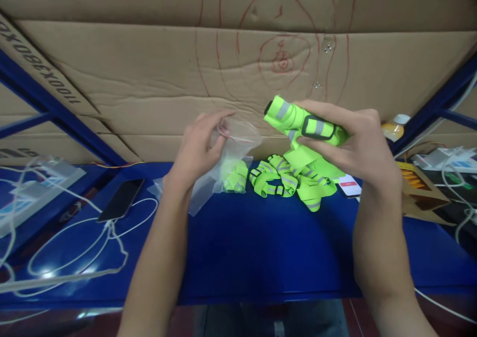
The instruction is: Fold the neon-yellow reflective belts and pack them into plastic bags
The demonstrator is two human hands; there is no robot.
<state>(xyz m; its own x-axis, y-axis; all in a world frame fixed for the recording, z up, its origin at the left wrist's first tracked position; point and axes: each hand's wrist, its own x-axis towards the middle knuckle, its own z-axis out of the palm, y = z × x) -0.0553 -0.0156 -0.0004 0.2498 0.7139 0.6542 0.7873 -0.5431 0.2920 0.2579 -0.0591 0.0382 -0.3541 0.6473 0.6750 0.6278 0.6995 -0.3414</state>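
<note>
In my right hand (354, 138) is a rolled-up neon-yellow reflective strap (285, 116) with grey stripes and a black buckle, raised above the shelf. My left hand (203, 145) pinches a clear plastic bag (242, 135) near its opening, to the left of the roll and apart from it. Below the bag, a neon-yellow bundle (234, 175) lies in clear plastic on the blue surface. Loose reflective straps (276, 178) with black buckles are heaped beside it, partly behind my right hand.
A dark phone (121, 200) with white cables lies on the blue shelf (261, 257) at left. At right are another phone (349, 185), a small bottle (395, 127) and an open cardboard box (421, 193). Power strips sit at both sides. Cardboard (149, 63) with red rings stands behind.
</note>
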